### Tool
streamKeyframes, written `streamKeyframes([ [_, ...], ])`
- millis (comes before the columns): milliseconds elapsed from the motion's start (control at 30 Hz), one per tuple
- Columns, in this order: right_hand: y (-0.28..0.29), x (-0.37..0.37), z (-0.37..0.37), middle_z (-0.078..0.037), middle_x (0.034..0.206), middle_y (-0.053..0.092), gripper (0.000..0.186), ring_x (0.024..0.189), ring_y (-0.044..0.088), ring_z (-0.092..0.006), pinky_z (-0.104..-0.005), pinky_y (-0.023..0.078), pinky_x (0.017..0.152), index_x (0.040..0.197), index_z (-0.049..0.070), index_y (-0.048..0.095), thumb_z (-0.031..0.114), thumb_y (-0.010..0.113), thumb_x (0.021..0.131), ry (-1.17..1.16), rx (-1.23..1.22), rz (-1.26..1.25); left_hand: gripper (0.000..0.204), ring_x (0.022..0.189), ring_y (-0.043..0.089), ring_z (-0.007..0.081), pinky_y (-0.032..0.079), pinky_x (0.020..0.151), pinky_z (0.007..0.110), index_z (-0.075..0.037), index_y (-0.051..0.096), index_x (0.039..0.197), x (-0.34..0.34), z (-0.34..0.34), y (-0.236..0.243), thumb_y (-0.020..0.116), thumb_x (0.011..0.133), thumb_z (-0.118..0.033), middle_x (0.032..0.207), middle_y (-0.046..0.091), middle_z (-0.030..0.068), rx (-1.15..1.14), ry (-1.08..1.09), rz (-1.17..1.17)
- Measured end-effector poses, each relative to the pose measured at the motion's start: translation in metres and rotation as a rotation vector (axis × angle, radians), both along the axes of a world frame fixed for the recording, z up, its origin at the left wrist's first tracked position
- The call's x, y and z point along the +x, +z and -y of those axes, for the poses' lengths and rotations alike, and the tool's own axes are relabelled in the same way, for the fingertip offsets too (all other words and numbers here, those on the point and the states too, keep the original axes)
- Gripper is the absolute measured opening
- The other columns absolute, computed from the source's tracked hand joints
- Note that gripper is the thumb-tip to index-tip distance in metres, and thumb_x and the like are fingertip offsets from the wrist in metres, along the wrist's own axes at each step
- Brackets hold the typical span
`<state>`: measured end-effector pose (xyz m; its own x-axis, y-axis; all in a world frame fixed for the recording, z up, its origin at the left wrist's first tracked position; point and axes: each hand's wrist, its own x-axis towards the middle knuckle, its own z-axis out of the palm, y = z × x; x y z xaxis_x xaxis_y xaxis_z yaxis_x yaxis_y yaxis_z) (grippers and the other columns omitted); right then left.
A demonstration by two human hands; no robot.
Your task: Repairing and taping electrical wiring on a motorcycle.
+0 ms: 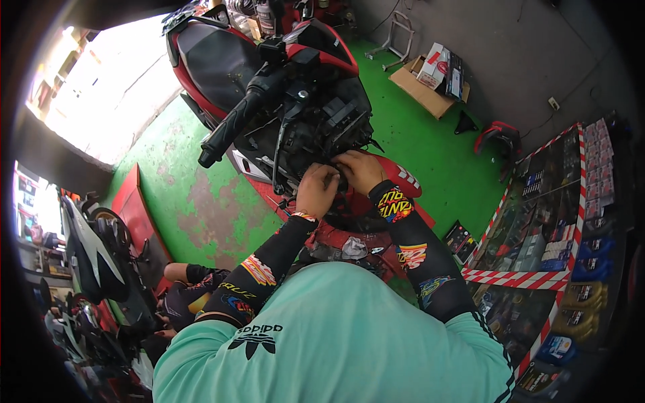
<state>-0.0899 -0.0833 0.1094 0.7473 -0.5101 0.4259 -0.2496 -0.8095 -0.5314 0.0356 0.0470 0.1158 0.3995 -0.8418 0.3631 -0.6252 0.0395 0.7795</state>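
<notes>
In front of me stands a red and black scooter (pixel 218 57), its front end stripped so that dark inner parts (pixel 342 114) and wiring show. My left hand (pixel 318 191) is at the lower front of these parts, thumb and fingers pressed together. Close beside it, my right hand (pixel 361 172) has its fingers curled in toward the same spot. Whatever the fingers hold is small, dark and partly hidden. The handlebar grip (pixel 232 127) and its lever (pixel 279 151) extend to the left above my hands. A red front fender (pixel 396 176) lies beyond my right wrist.
A crumpled rag (pixel 354 248) lies on a red surface close to my body. At left, another person (pixel 185 289) sits near a red ramp (pixel 140 208) and other motorcycles (pixel 94 258). A glass display case (pixel 531 215) stands right; an open cardboard box (pixel 420 91) lies by the wall.
</notes>
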Motion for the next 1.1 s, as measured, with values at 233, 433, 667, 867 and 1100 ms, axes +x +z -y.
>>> streamKeyframes([
  [233, -0.005, -0.012, 0.016, -0.013, 0.098, 0.070, 0.013, 0.087, 0.069, -0.0362, -0.0448, 0.056, 0.073, 0.101, 0.008, 0.069, 0.013, 0.067, 0.090, 0.124, 0.004, -0.006, 0.022, 0.091, 0.069, 0.0253, 0.055, 0.080, 0.035, 0.003, 0.066, 0.108, -0.004, 0.010, -0.029, 0.067, 0.094, -0.014, 0.105, 0.069, 0.0148, -0.004, -0.027, -0.257],
  [433, -0.001, -0.012, 0.002, -0.014, 0.092, 0.072, 0.011, 0.082, 0.072, -0.0302, -0.0371, 0.056, 0.073, 0.103, 0.002, 0.068, 0.007, 0.066, 0.093, -0.138, 0.269, 0.132, 0.040, 0.098, 0.073, 0.0320, 0.056, 0.085, 0.039, 0.007, 0.065, 0.119, -0.008, 0.023, -0.057, 0.069, 0.094, -0.024, 0.112, 0.072, 0.0231, 0.033, 0.142, -0.500],
  [667, 0.005, -0.007, -0.001, -0.013, 0.090, 0.073, 0.011, 0.080, 0.073, -0.0272, -0.0349, 0.056, 0.070, 0.104, 0.002, 0.069, 0.006, 0.066, 0.094, -0.235, 0.340, 0.219, 0.042, 0.071, 0.069, 0.0148, 0.053, 0.066, 0.030, 0.006, 0.063, 0.123, -0.005, 0.035, -0.046, 0.073, 0.093, -0.021, 0.091, 0.076, 0.0134, 0.154, 0.173, -0.537],
  [867, 0.009, -0.010, 0.008, -0.013, 0.091, 0.073, 0.013, 0.081, 0.072, -0.0320, -0.0403, 0.057, 0.070, 0.102, 0.007, 0.071, 0.013, 0.067, 0.092, -0.167, -0.023, 0.078, 0.035, 0.071, 0.067, 0.0141, 0.051, 0.065, 0.029, 0.005, 0.068, 0.116, -0.007, 0.036, -0.040, 0.073, 0.092, -0.020, 0.084, 0.074, 0.0111, 0.073, 0.116, -0.581],
  [1100, 0.006, -0.011, 0.015, -0.012, 0.085, 0.070, 0.010, 0.077, 0.070, -0.0331, -0.0452, 0.055, 0.066, 0.095, 0.009, 0.068, 0.018, 0.067, 0.089, -0.171, -0.247, -0.215, 0.027, 0.079, 0.070, 0.0130, 0.054, 0.071, 0.028, 0.004, 0.067, 0.117, -0.008, 0.037, -0.058, 0.066, 0.097, -0.013, 0.093, 0.073, 0.0090, 0.034, 0.078, -0.691],
])
